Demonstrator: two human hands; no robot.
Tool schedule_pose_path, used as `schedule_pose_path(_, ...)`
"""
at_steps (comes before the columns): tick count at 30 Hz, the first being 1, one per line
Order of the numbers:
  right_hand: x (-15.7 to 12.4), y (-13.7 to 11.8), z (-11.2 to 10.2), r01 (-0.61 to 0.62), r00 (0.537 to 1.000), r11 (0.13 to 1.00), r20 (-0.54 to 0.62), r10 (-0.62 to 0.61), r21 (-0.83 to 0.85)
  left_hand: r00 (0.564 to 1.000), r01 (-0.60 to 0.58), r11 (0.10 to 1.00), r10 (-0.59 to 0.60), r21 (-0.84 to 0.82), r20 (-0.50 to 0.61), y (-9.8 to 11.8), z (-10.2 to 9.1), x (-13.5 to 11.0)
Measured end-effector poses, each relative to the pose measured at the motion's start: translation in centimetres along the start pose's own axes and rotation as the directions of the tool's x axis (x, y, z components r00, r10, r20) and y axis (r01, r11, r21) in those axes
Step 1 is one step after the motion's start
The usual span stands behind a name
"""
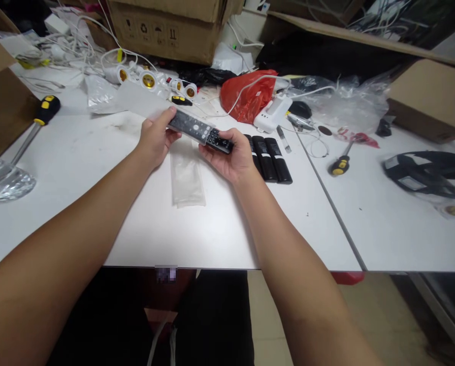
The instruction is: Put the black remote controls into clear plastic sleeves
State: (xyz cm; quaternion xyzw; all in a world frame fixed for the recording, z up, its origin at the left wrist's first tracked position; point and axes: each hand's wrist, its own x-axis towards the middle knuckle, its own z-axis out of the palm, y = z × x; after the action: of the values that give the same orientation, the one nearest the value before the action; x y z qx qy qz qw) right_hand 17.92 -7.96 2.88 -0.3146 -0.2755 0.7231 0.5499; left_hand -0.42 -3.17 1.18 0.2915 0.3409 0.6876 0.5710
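Both hands are closed on a slim black plastic remote control (pixel 200 131), held just above the white counter (pixel 98 168) near its middle. The left hand (pixel 156 138) pinches the far end between thumb and fingers, and the right hand (pixel 232 158) cradles the near, button-covered end in its curled fingers. The far half of the remote looks greyish, as if covered by a thin clear plastic sleeve, though this is hard to tell for sure. The remote is likely light and rigid, with a smooth casing that could slide inside glossy film, so the long narrow edges probably offer a firmer hold than the button face. Flat transparent plastic bags (pixel 187 178) lie on the counter directly below the hands; they would be limp and slippery. Three more black remote controls (pixel 270 158) lie side by side just right of the right hand. A yellow-and-black-handled screwdriver (pixel 339 165) lies further right, and a crumpled red plastic bag (pixel 248 94) sits behind.
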Motion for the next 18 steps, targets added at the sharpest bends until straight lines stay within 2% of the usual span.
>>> schedule_pose_path(7,-0.54,-0.14,0.61,0.018,1.000,0.996,0.005,-0.017,-0.084,1.000,0.023,1.000,-0.023,0.005,0.016,-0.01,-0.13,-0.04)
schedule_pose_path(13,-0.04,0.27,0.28,0.037,0.999,0.994,0.031,-0.034,-0.100,1.000,0.014,0.999,-0.014,0.046,0.014,-0.24,-0.39,0.34)
schedule_pose_path(18,0.39,0.37,0.25,0.072,0.997,0.988,0.030,-0.068,-0.134,1.000,0.029,1.000,-0.029,0.013,0.005,-0.22,-0.19,0.25)
